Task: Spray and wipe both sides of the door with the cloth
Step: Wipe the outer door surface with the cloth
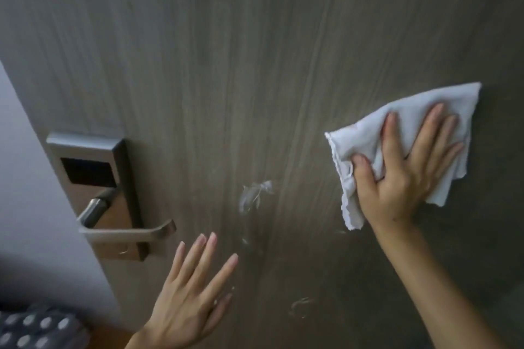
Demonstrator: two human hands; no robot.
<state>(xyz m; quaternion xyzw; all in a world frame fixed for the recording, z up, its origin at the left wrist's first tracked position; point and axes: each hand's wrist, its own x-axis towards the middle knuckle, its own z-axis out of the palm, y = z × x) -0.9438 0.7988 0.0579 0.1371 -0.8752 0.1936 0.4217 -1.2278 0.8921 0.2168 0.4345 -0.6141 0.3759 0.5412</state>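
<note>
A grey-brown wood-grain door [226, 65] fills the head view. My right hand [402, 170] presses a white cloth [408, 116] flat against the door at the right, fingers spread and straight on top of it. My left hand [192, 292] lies flat on the door at the lower middle, fingers straight, holding nothing. White foam smears [255, 194] sit on the door between the two hands, with a fainter smear [302, 306] lower down. No spray bottle is in view.
A metal lock plate with a dark card reader [93, 176] and a lever handle [127, 231] is fixed at the door's left edge. A pale wall [25, 207] lies to the left. A dark dotted mat [37, 326] shows at the bottom left.
</note>
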